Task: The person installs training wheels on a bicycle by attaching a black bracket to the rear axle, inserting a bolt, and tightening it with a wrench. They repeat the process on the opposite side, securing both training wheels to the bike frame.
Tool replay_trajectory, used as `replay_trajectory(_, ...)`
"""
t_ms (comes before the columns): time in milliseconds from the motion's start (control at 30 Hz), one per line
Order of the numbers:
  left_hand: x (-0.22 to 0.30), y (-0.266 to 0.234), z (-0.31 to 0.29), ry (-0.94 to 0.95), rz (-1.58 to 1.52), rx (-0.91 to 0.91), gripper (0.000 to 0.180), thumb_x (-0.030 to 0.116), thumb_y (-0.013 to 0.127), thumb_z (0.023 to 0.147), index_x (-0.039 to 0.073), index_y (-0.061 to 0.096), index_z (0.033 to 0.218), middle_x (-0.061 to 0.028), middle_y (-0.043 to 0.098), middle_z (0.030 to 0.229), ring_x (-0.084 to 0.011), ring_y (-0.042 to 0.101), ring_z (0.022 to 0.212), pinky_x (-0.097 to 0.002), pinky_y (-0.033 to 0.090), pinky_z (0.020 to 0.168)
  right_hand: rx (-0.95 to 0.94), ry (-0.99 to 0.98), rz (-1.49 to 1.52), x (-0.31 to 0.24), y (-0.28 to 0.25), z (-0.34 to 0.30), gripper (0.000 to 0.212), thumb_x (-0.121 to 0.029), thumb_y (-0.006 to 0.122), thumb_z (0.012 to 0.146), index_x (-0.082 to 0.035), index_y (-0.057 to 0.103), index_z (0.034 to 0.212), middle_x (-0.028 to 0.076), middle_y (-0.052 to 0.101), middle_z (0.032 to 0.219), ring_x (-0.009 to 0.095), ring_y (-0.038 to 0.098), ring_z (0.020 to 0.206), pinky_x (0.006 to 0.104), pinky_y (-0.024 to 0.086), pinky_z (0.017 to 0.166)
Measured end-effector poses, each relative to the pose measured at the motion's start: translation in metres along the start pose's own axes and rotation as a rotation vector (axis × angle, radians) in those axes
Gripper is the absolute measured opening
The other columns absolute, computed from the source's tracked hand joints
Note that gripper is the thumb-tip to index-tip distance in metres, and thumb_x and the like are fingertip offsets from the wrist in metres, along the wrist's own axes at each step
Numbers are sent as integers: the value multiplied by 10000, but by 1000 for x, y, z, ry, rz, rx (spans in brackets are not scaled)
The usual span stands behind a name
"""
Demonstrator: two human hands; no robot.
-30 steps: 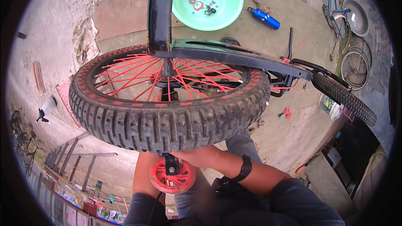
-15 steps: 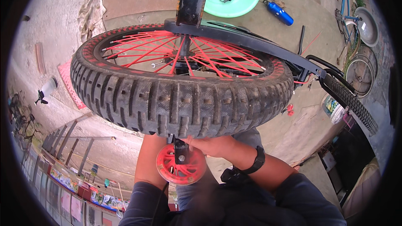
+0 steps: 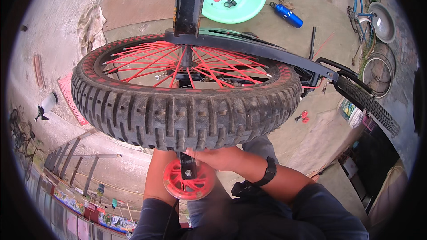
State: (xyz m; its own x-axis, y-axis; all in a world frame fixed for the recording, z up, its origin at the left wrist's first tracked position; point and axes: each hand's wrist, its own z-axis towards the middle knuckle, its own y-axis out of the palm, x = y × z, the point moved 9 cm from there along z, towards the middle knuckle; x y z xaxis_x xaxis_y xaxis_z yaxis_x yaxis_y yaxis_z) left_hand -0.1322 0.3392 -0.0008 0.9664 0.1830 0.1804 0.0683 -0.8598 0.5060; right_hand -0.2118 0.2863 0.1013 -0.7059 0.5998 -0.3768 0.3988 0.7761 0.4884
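A bicycle wheel [image 3: 187, 122] with a knobby black tyre and red spokes lies across the middle of the view, a black frame bar above its hub. Below the tyre hangs a small red training wheel [image 3: 173, 184] on a black bracket [image 3: 188, 167] with a bolt. My right hand [image 3: 218, 158] reaches in from the right; its thumb side lies against the bracket's upper end, its other fingers hidden under the tyre. My left hand [image 3: 166, 154] goes up beneath the tyre on the bracket's left; only the wrist area shows, the fingers hidden.
Beyond the wheel stands a green basin [image 3: 249, 4] holding small parts, beside a blue bottle [image 3: 287, 15]. A red tool [image 3: 304, 116] lies on the ground at right, near a bucket [image 3: 351, 113]. A spray bottle [image 3: 48, 103] and a pink mat [image 3: 71, 100] are at left.
The bicycle wheel and training wheel sit slightly lower and further left in view, and the surroundings have shifted left too. Both hands stay by the bracket under the tyre.
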Motion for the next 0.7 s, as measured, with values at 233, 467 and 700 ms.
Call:
replay_trajectory(233, -6, 2, 5, -4, 9, -17, 217, 232, 550, 999, 41, 637, 1052, -53, 671, 810, -157, 620, 651, -310, 528, 611, 4, 88, -7, -3, -8, -6, 288, -111, 649, 966, -10, 564, 1222, 29, 633, 1005, 83, 577, 796, 257, 502, 640)
replay_trajectory(467, -13, 1, 9, -1, 18, -26, 201, 221, 562, 990, 39, 644, 1018, -45, 665, 787, -157, 610, 632, -310, 518, 600, -66, -78, -14, -2, -7, -2, 260, -218, 638, 986, -23, 617, 1156, 20, 651, 908, 68, 575, 761, 264, 485, 615)
replay_trajectory(700, -28, -10, -11, 23, 64, 29, 189, 209, 574, 981, 37, 651, 985, -37, 660, 763, -156, 599, 612, -311, 507, 588, -70, 2, -198, 1, -16, -3, 275, -273, 622, 995, -21, 657, 1100, 3, 663, 814, 73, 565, 682, 276, 477, 613)
